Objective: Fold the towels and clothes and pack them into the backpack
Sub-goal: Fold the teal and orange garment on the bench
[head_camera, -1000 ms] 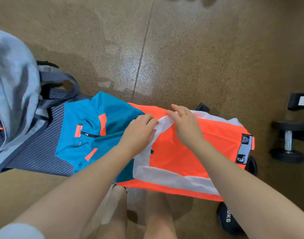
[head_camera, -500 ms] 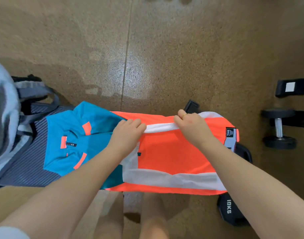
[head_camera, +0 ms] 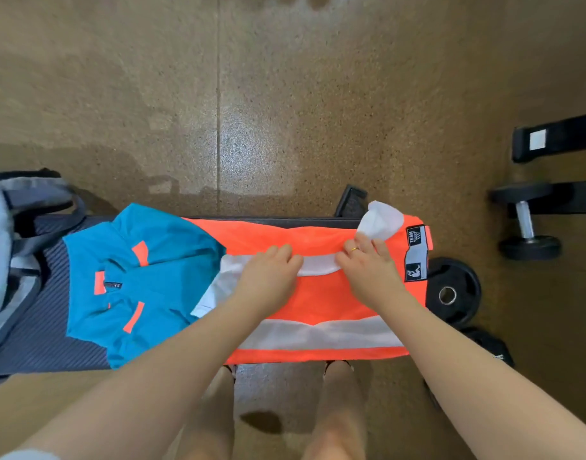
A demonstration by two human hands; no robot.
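Observation:
An orange garment with white stripes (head_camera: pixel 321 300) lies flat across a dark bench. A teal top with orange patches (head_camera: pixel 135 277) lies at its left end, overlapping it. My left hand (head_camera: pixel 268 277) grips the folded white edge near the garment's middle. My right hand (head_camera: pixel 368 263) pinches the same white edge further right, where a white corner (head_camera: pixel 383 219) sticks up. The grey backpack (head_camera: pixel 6 247) sits at the far left, partly out of frame.
The striped dark bench pad (head_camera: pixel 42 330) shows under the clothes at left. A black dumbbell (head_camera: pixel 525 220), a weight plate (head_camera: pixel 451 293) and another black weight (head_camera: pixel 491 346) lie on the brown floor at right. My legs stand below the bench.
Both hands have carried the white edge away from me across the orange garment, and my right hand slid right toward the label end. The white corner now stands up.

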